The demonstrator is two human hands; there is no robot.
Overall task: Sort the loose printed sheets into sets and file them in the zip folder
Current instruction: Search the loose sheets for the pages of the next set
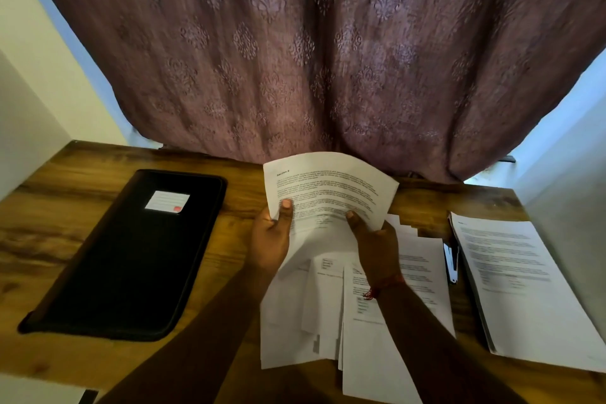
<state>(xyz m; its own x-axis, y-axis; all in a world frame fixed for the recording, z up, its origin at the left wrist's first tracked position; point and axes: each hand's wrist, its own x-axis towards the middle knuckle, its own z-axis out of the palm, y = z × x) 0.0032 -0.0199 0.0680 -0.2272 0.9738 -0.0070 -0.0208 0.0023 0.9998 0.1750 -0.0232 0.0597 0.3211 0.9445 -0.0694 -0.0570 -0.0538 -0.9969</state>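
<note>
Both hands hold one sheet [328,187] up over the loose pile [328,315] — left hand [272,239] and right hand [377,246] pinching its near corners w/ thumbs on top. Sorted stack [524,282] lies to the right, nearer the right hand; zip folder [131,256] lies closed at left, long axis running away from the person.

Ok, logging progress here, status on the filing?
Both hands grip one printed sheet. Loose sheets unsorted below. Zip folder closed. Nothing blocking.

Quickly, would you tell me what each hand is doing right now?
Left hand: grips the lower left edge of the printed sheet.
Right hand: grips the same sheet's lower right edge.
</note>
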